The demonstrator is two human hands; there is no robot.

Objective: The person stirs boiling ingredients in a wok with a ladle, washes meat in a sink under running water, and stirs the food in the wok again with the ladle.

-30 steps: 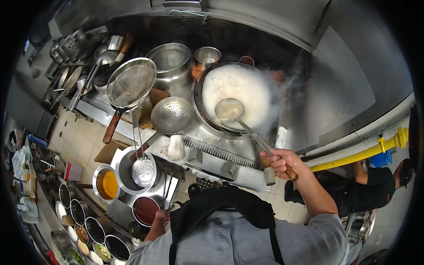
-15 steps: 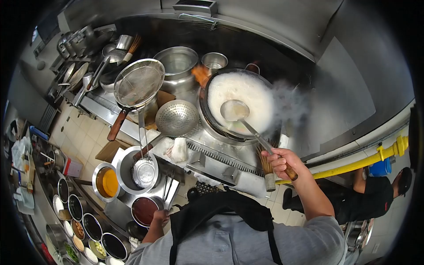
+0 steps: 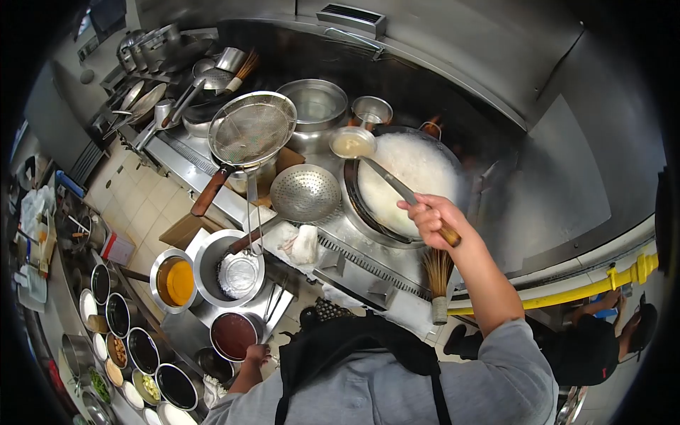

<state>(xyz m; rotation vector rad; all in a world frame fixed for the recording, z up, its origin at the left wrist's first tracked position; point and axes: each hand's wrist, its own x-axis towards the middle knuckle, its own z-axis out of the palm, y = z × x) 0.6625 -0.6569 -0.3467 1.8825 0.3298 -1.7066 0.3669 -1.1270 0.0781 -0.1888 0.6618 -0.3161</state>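
Observation:
My right hand point(image 3: 435, 218) is closed round the wooden-ended handle of a metal ladle point(image 3: 388, 177). Pale liquid fills the ladle's bowl, which is level over the left rim of a wok point(image 3: 348, 209) full of white, foaming liquid point(image 3: 411, 177). Down by my body, my left hand point(image 3: 257, 354) is curled beside a pot of dark red-brown liquid point(image 3: 234, 336); what it grips, if anything, is hidden. Left of the wok lies a perforated strainer point(image 3: 306, 193) with a wooden handle.
A mesh sieve point(image 3: 253, 131) rests over a pot. Behind it stand a large pot point(image 3: 312, 92) and a small pan point(image 3: 372, 110). A bamboo brush point(image 3: 437, 276) stands at the stove's front. Several ingredient containers point(image 3: 144, 350) line the left counter. A co-worker point(image 3: 577, 347) is at right.
My right hand has raised the ladle out of the foam and moved its bowl up and left to the wok's edge. The flame and smoke have lessened. The camera view has shifted.

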